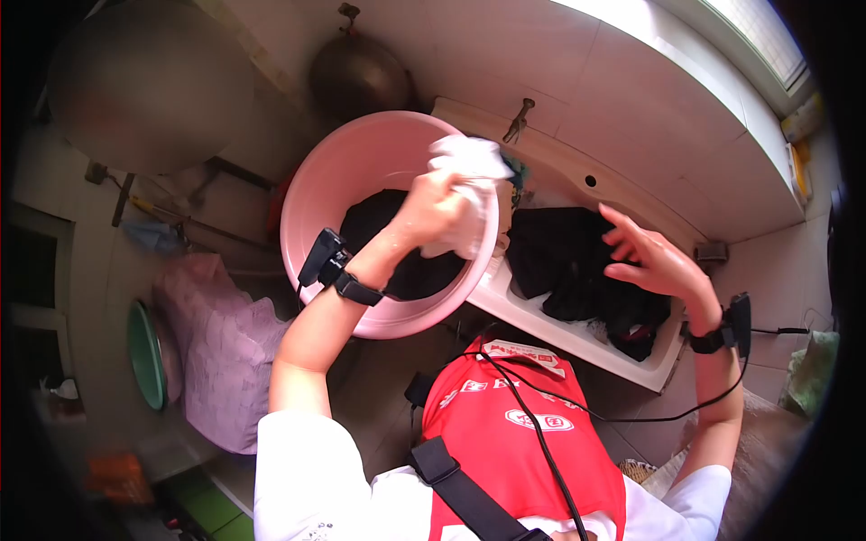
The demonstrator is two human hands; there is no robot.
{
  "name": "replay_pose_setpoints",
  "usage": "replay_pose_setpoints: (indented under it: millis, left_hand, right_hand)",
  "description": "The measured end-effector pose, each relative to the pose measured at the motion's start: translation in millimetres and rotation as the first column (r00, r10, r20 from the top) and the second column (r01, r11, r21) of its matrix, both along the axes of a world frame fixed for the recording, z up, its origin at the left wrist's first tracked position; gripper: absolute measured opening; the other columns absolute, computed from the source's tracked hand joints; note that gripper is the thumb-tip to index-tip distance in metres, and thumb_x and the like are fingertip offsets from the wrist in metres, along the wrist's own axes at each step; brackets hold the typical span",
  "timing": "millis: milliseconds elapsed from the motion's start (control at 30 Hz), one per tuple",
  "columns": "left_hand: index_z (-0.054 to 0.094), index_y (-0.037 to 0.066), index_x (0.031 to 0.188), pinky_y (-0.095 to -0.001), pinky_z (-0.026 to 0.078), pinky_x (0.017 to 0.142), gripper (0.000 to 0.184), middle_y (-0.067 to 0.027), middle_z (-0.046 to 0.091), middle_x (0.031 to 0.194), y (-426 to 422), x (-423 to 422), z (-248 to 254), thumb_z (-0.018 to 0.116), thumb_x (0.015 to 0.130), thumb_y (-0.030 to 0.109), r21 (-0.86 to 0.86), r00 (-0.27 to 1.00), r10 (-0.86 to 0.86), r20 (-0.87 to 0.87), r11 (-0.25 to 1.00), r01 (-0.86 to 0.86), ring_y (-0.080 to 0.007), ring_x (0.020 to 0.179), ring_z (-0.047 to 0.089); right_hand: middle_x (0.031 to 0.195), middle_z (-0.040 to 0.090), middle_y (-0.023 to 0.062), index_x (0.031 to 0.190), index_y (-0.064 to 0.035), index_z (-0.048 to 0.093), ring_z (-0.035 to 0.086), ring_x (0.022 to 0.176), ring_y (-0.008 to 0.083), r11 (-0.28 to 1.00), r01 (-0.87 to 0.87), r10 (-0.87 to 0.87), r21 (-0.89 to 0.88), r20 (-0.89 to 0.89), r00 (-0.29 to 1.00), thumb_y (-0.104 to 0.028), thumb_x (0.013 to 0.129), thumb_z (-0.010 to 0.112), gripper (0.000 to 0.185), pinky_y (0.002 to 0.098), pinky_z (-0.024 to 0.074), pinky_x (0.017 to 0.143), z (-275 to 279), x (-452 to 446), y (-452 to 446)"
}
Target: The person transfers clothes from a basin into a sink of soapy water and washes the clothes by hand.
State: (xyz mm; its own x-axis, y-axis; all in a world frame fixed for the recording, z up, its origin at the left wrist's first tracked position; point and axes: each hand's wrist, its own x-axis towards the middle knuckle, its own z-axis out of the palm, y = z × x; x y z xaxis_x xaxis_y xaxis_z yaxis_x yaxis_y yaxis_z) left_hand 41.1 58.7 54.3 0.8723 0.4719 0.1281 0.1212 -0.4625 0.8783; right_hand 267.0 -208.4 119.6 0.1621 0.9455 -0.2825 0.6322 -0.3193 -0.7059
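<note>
My left hand is closed around a bunched white cloth, holding it over the right side of a large pink basin. The cloth is blurred at its upper edge, and a part hangs down inside the rim. Dark fabric lies in the bottom of the basin. My right hand hovers above the white sink, fingers apart and holding nothing. Below it, black wet-looking clothes are heaped in the sink, with a little whitish water or foam at their edge.
A tap juts from the wall behind the sink. Left of the basin stands something draped in a lilac cloth, beside a green basin. A dark round pan hangs on the wall. Black cables run across my red apron.
</note>
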Motion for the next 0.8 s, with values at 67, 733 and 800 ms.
replay_pose_setpoints:
  millis: [67,733,800]
  left_hand:
    - [0.046,0.000,0.128,-0.0288,0.047,0.085,0.043,-0.0099,0.059,0.111,-25,13,38,0.050,0.085,-0.001,-0.270,0.857,-0.483,0.179,0.814,0.515,-0.0143,0.098,0.057]
    - [0.053,0.004,0.093,-0.0476,0.048,0.080,0.027,-0.0212,0.058,0.106,55,-91,-225,0.060,0.067,-0.002,0.613,0.763,0.478,-0.435,0.778,-0.137,-0.0416,0.102,0.054]
    - [0.055,0.001,0.084,-0.0525,0.045,0.070,0.016,-0.0278,0.058,0.080,76,-83,-198,0.056,0.068,0.000,0.457,0.786,0.559,-0.265,0.790,-0.408,-0.0476,0.086,0.055]
  right_hand:
    - [0.116,0.057,0.0192,0.136,-0.0100,0.038,0.061,0.096,0.0292,0.981,0.032,-0.018,0.190,-0.074,0.997,-0.021,0.076,0.073,0.070,0.0343,0.0503,0.079,3,-30,23]
    - [0.100,0.061,0.0165,0.119,-0.0045,0.052,0.059,0.092,0.0338,0.994,-0.108,0.100,0.032,0.195,0.976,-0.016,0.081,0.064,0.042,0.0386,0.0488,0.079,-56,-22,-4]
    - [0.101,0.061,0.0163,0.115,-0.0040,0.055,0.060,0.093,0.0331,0.992,-0.117,0.108,0.040,0.174,0.979,-0.017,0.081,0.065,0.037,0.0386,0.0491,0.078,-53,-25,0]
